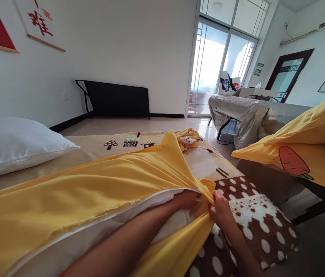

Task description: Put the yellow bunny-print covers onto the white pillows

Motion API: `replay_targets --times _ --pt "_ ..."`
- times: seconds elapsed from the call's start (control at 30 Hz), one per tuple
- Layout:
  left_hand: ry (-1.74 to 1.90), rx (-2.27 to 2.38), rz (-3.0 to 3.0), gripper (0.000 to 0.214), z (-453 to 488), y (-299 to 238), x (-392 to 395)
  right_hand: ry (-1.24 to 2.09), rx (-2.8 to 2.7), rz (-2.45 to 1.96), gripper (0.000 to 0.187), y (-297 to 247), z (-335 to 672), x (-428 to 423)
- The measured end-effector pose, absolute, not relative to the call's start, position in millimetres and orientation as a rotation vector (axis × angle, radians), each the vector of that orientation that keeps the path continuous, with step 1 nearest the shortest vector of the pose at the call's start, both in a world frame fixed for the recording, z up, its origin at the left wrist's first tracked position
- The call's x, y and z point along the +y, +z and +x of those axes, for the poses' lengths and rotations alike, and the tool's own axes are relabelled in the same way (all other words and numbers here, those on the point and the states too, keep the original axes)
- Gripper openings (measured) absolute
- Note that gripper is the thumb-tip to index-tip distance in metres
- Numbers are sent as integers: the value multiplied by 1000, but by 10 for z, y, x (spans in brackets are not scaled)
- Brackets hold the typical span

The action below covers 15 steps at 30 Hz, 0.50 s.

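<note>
A yellow fabric cover [105, 173] lies stretched across the bed, its frayed seam turned outward. White filling or lining [84, 227] shows through the long opening along its near side. My left hand [189, 199] reaches inside this opening, fingers curled near the far end; what they grip is hidden by the cloth. Just right of it, my right hand [220, 206] is closed on the bunched edge of the yellow cover, pulling it into tight folds. A gathered piece of yellow cloth with a printed face [188, 140] lies behind the cover.
Under the cover is a patterned blanket [254, 204], brown with white dots. A white pillow [18, 146] rests at left. Yellow bedding with a carrot print [293, 159] is piled at right. Behind stand a foil-covered table [231, 105] and a black folded frame [116, 99] against the wall.
</note>
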<state>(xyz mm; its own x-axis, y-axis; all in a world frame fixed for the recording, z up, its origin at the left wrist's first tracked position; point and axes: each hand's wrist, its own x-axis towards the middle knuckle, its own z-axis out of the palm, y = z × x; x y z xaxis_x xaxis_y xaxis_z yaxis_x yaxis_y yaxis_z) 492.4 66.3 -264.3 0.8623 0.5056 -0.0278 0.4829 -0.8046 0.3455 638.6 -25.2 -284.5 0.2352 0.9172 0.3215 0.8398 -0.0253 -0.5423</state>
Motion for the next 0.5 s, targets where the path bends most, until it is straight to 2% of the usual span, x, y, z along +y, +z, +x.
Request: replay_targets --times 0.17,0.5 --pt "18 654 2807 36 4904 -2545 516 290 -1553 -1854 14 -2821 6356 -236" --pt "79 733 2724 7 4917 -2551 543 481 -1304 -1536 16 -2943 6258 -163"
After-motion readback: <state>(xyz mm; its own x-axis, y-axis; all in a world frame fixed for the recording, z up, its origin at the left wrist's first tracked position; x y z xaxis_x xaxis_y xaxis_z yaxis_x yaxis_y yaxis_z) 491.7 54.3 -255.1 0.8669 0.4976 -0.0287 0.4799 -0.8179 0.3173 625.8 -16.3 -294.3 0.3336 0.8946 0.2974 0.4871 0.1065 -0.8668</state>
